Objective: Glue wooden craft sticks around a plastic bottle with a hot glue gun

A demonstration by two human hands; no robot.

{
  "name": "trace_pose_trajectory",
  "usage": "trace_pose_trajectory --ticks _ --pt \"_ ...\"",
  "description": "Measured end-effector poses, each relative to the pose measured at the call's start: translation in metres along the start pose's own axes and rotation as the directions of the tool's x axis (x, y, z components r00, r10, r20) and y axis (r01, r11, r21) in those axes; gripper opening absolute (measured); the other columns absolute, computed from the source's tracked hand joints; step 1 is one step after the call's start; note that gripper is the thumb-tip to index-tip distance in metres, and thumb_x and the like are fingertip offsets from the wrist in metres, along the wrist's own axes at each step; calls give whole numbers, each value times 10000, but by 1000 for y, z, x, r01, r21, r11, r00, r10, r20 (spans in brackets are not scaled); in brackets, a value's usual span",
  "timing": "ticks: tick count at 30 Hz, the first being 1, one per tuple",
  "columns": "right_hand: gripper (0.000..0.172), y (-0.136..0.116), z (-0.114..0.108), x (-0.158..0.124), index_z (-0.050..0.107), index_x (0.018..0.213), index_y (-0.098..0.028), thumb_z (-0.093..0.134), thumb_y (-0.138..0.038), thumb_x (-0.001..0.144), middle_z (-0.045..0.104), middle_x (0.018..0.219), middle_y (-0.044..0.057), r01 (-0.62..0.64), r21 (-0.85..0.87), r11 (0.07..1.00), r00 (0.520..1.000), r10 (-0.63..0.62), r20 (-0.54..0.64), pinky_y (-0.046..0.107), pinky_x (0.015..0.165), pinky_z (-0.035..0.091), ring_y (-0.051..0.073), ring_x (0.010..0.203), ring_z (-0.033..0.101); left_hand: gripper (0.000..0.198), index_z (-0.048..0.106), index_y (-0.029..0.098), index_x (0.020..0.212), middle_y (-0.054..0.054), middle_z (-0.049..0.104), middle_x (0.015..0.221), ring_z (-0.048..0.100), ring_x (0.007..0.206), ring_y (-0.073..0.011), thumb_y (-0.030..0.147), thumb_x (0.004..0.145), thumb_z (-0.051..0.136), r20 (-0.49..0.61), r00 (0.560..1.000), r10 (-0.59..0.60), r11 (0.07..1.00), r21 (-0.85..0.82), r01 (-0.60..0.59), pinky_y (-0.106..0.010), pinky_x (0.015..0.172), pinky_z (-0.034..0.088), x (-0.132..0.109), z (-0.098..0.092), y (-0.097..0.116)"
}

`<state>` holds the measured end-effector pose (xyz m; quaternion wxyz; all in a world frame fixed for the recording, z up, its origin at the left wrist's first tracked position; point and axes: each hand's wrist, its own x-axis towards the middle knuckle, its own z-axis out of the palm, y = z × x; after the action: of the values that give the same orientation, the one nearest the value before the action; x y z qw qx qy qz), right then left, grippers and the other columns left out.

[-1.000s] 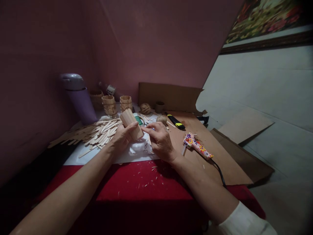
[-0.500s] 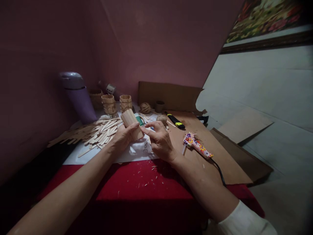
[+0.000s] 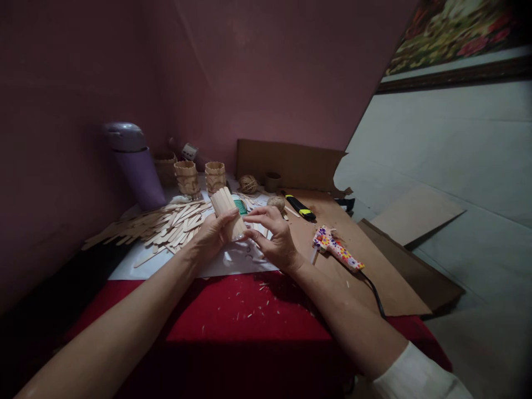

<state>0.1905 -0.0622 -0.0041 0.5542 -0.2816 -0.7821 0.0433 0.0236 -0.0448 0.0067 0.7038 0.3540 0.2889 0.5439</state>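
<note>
My left hand (image 3: 213, 235) is closed round a small holder made of wooden craft sticks (image 3: 228, 211), held tilted above a white sheet (image 3: 233, 260). My right hand (image 3: 272, 235) meets the holder's lower right side with thumb and forefinger pinched against it; the other fingers curl loosely. A heap of loose craft sticks (image 3: 160, 224) lies just left of my left hand.
Two finished stick cups (image 3: 187, 177) (image 3: 215, 175), a purple flask (image 3: 135, 163), twine balls (image 3: 248, 183), a yellow-black cutter (image 3: 300, 206) and a flowered glue gun (image 3: 336, 249) with its cord sit on the cardboard (image 3: 366, 260) and red cloth (image 3: 249, 316).
My right hand has shifted slightly up and left onto the holder's lower end. The left hand has turned the holder a little more upright.
</note>
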Motion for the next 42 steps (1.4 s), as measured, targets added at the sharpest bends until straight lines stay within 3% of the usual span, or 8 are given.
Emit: trace_pose_trajectory --ticks 9,13,20,27,31,34,37,42 --pt "135 1 -2 1 739 995 -284 669 -254 883 652 1013 51 -53 55 997 998 52 19 437 911 504 219 997 612 299 623 119 901 -53 693 765 654 622 -165 243 696 801 2 1000 -9 1000 24 9 -306 564 599 -3 0 1" --pt "206 -1 -2 2 701 1098 -262 599 -283 920 630 1123 76 -128 83 988 992 127 15 458 995 465 230 1098 587 339 630 140 976 -39 701 828 666 670 -177 242 701 801 -20 1000 -12 1000 22 12 -373 609 623 -5 1 2" --pt "414 0 5 0 600 1238 -208 647 -353 853 587 1259 124 -242 19 970 969 240 56 455 990 464 277 1210 528 367 619 121 971 -34 678 758 644 618 -173 219 675 812 -34 999 15 999 41 -13 -315 529 582 -7 8 3" --pt "369 -6 -2 0 623 1239 -261 605 -278 872 589 1238 95 -150 -4 989 988 150 42 487 1017 449 261 1171 545 356 636 140 995 -32 702 815 656 662 -164 232 695 804 1 1000 31 1000 1 -31 -311 614 586 -5 4 2" --pt "147 -13 -6 1 749 983 -306 637 -312 888 606 1205 62 30 -143 989 998 -20 67 505 1009 436 265 1161 531 313 634 138 913 -17 680 750 622 604 -132 261 689 813 0 999 41 999 5 -41 -254 565 538 -5 3 0" --pt "130 -16 -9 1 762 857 -284 638 -293 895 636 1144 60 105 -164 981 994 -99 48 498 998 438 260 1122 539 330 613 144 886 -2 661 720 618 598 -131 263 662 824 -57 996 69 997 23 -68 -254 561 536 -3 2 0" --pt "154 -14 -11 0 767 925 -271 614 -281 911 633 1150 78 101 -187 977 995 -101 10 489 990 446 259 1112 535 381 604 147 919 6 659 724 624 603 -134 262 642 838 -95 991 89 995 48 -85 -260 552 543 -2 2 1" --pt "120 -11 -12 0 772 928 -307 666 -327 875 621 1218 55 148 -262 954 986 -124 107 515 1003 436 288 1182 489 389 611 133 916 -14 667 729 623 603 -141 274 636 842 -97 991 90 994 65 -83 -262 544 547 -1 2 1"
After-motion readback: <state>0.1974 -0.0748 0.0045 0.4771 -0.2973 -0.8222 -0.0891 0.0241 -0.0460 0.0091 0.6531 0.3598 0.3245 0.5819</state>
